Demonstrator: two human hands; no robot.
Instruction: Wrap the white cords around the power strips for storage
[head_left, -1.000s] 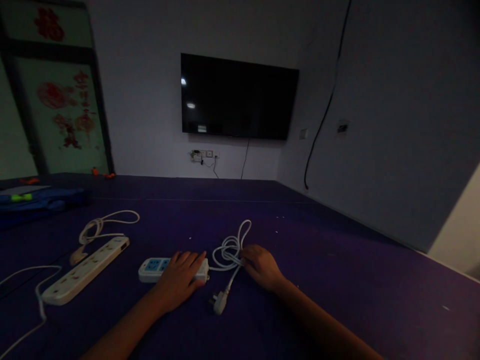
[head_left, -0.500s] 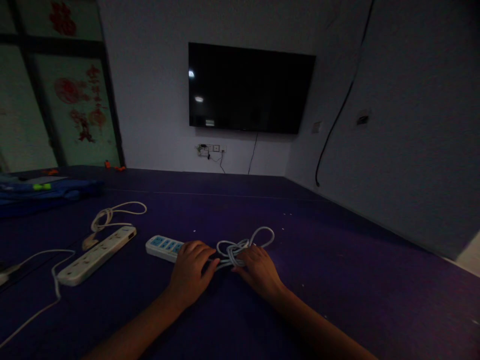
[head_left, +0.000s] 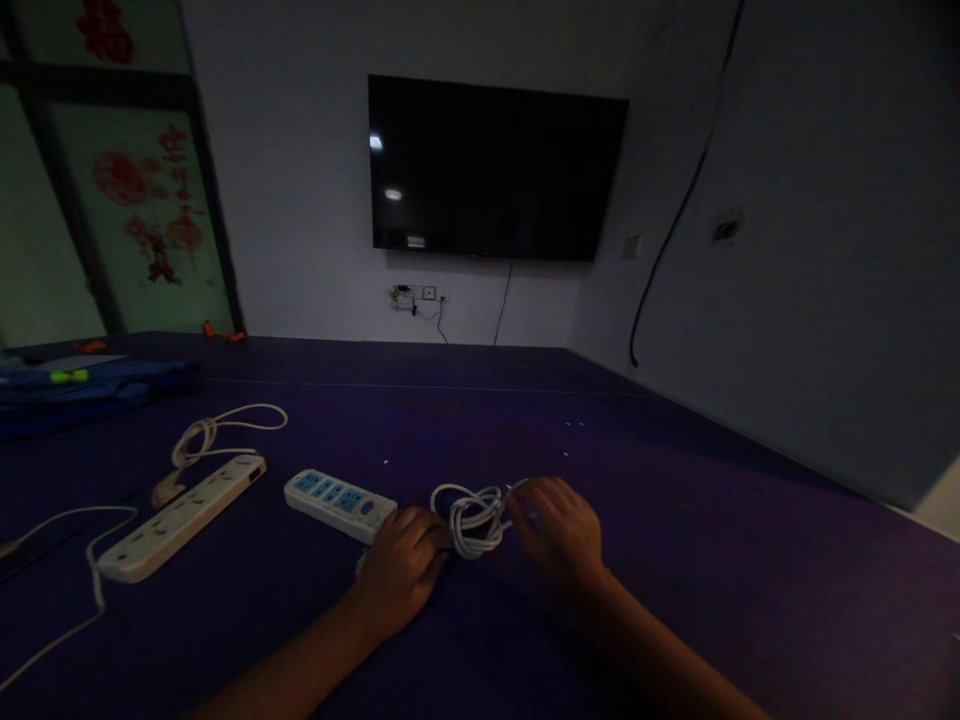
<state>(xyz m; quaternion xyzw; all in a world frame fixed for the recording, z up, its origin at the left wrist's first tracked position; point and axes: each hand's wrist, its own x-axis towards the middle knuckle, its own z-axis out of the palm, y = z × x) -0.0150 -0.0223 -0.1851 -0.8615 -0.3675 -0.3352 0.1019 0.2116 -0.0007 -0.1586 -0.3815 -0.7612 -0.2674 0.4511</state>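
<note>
A white power strip (head_left: 339, 505) with blue sockets lies on the purple surface in front of me. Its pale cord (head_left: 478, 520) is gathered into a knotted bundle to the right of the strip. My left hand (head_left: 405, 565) is closed on the cord between the strip's right end and the bundle; its fingertips are partly hidden. On the bundle's right side, my right hand (head_left: 559, 530) has its fingers curled round the cord loop, most of which it covers.
Left of this strip lies a longer white power strip (head_left: 184, 515) with its looped cord (head_left: 206, 430). Another white cord (head_left: 94, 560) trails at the far left. Blue cloth (head_left: 112, 385) lies further back. A television (head_left: 495, 170) hangs on the far wall.
My left hand has slid down and right off the strip's sockets, uncovering its switch end. My right hand has moved right, and the loop that stood up is now mostly behind it.
</note>
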